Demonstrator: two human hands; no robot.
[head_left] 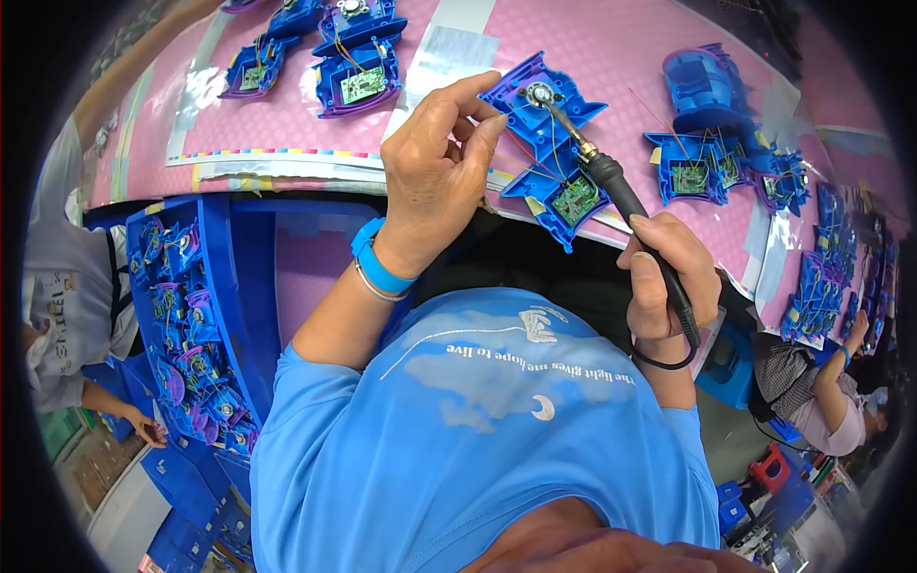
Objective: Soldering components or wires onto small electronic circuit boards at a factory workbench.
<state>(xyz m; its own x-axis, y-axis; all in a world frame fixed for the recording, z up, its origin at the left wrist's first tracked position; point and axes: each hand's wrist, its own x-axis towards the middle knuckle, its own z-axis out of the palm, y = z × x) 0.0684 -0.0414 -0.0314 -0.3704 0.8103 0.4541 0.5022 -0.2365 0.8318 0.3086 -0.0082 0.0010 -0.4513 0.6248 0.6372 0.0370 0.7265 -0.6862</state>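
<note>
A head-worn fisheye looks down from close above the worktable.

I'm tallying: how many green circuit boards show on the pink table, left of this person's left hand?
2: one circuit board in the blue shell at left, another circuit board in the shell nearer the left hand. Shells cut off above may hide more.

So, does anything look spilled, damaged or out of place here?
Nothing looks spilled or plainly damaged. One slightly odd thing: the blue casing half holding a green circuit board, near the soldering iron in the right hand, seems to jut past the pink tabletop's edge, so it may be only partly supported.
</note>
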